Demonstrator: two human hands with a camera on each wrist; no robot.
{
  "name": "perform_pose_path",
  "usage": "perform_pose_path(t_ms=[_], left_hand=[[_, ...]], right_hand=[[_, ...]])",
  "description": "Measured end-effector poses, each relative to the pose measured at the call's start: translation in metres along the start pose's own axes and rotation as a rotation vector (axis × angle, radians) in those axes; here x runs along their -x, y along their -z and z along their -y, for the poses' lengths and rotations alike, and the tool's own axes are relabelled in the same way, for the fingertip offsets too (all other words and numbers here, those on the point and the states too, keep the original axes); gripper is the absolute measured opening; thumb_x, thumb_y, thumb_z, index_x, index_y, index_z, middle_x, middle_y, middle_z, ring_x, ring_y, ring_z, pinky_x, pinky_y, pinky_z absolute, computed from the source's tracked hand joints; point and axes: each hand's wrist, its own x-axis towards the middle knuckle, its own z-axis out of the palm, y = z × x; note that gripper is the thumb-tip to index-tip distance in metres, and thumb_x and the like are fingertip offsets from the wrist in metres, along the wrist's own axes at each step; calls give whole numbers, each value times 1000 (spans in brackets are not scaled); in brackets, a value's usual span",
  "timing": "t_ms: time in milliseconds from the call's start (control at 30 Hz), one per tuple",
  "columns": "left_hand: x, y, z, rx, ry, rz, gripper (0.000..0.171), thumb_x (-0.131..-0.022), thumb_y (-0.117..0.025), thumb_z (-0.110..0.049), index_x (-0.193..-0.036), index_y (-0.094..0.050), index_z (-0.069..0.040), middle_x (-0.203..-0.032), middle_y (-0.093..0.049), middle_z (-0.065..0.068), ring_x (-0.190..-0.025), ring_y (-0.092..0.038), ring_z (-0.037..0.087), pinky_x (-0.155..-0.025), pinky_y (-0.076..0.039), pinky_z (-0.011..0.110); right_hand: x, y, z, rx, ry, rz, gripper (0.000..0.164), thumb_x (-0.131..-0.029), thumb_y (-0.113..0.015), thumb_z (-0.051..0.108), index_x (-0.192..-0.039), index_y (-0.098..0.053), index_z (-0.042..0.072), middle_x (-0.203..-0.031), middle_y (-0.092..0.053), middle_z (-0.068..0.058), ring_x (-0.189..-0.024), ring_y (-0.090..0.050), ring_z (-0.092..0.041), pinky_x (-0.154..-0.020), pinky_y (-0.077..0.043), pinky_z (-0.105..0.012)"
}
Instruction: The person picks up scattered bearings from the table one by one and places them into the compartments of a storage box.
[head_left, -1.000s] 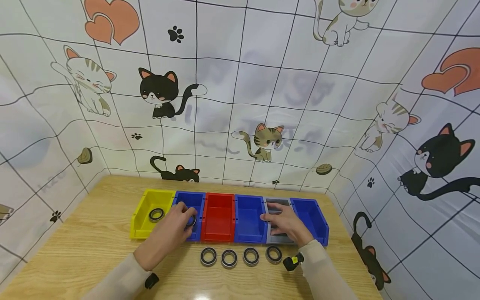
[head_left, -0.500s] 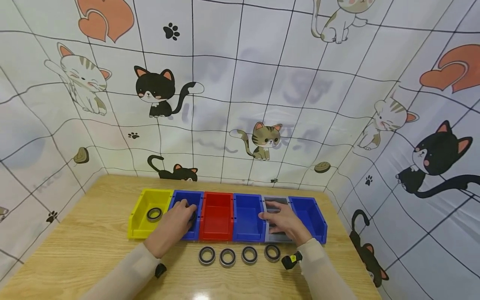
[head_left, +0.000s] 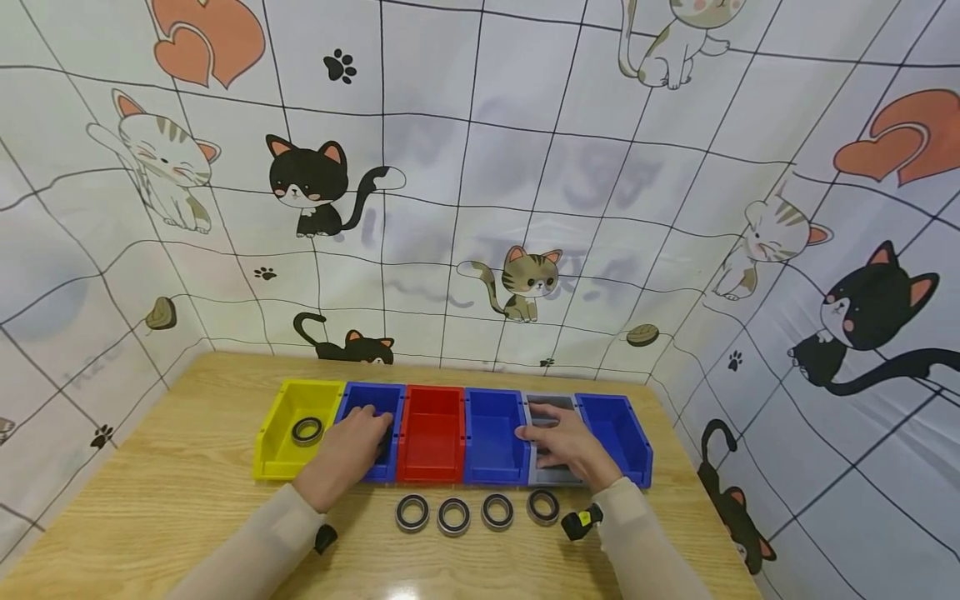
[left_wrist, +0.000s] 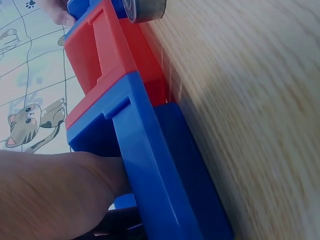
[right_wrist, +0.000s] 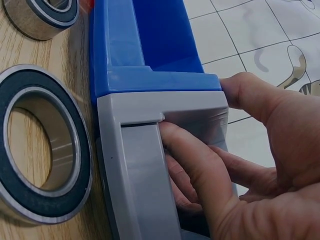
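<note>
My left hand (head_left: 356, 442) reaches down into the blue bin (head_left: 371, 392) second from the left and pinches a bearing, of which only a dark edge (left_wrist: 120, 222) shows below the hand in the left wrist view. The bin's front wall (left_wrist: 150, 165) stands beside my fingers. My right hand (head_left: 566, 442) rests over the grey bin (head_left: 555, 476), fingers loosely bent and spread. In the right wrist view some fingers dip inside that bin, while one fingertip touches the wall beside the neighbouring blue bin (right_wrist: 165, 40). Another bearing (head_left: 307, 431) lies in the yellow bin (head_left: 270, 467).
Several bearings (head_left: 453, 517) lie in a row on the wooden table (head_left: 150, 500), in front of the bins. A red bin (head_left: 432, 446) and two more blue bins (head_left: 495, 446) complete the joined row. Behind hangs a cat-printed curtain (head_left: 435, 167).
My left hand has moved slightly right and deeper into the blue bin, and the bearing in it has gone mostly out of sight. My right hand stays at the grey bin.
</note>
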Motion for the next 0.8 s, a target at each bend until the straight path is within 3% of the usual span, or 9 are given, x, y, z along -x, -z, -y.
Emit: perform_pose_path(t_ms=[333, 633, 800], left_hand=[[2, 0, 3, 48, 2, -7, 37, -97, -94, -6, -130, -79, 1, -118, -76, 23, -103, -75, 37, -100, -73, 55], [14, 12, -3, 75, 5, -45, 36, -98, -93, -5, -131, -79, -2, -117, -75, 19, -103, -73, 33, -98, -73, 52], [24, 21, -9, 34, 3, -66, 36, -98, -94, -9, -131, -81, -4, -122, -78, 18, -107, -75, 34, -98, -74, 51]], right_hand=[[1, 0, 0, -8, 6, -4, 81, -102, -92, 24, -173, -56, 10, -157, -70, -34, -131, -78, -43, -69, -73, -39], [1, 1, -1, -5, 4, -2, 80, -102, -91, 24, -173, -56, 11, -157, -70, -33, -130, -77, -41, -70, -73, -39], [0, 1, 0, -4, 1, 4, 81, -102, -91, 25, -173, -55, 11, -158, -70, -33, -131, -77, -40, -70, -73, -39]])
